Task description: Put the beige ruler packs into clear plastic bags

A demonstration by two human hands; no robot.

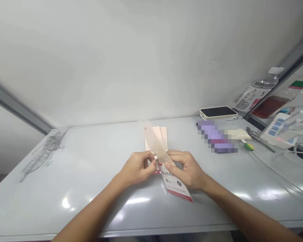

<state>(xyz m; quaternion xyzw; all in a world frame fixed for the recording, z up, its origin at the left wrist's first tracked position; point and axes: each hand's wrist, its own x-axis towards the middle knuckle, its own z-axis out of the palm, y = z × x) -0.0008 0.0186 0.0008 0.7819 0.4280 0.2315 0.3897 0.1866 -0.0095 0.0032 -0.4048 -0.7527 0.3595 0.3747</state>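
Both hands work on a clear plastic pouch (153, 136) held at a slant above the table. A white card with red bands and printed characters (176, 185) shows at its lower end. My left hand (138, 167) is closed, thumb and forefinger pinching a small white piece at the pouch's edge that looks like a zip slider. My right hand (185, 168) grips the pouch from the other side, thumb on the front and fingers behind. Pale pink cards or papers (163, 134) lie just beyond, partly covered by the pouch.
At the right stand a phone (218, 112), a blurred purple packet (214, 136), a clear bottle (257, 90), keys (254, 133) and a white power strip (280, 129) with cables. A drawing (46, 151) marks the table's left side. A wall (116, 60) rises behind.
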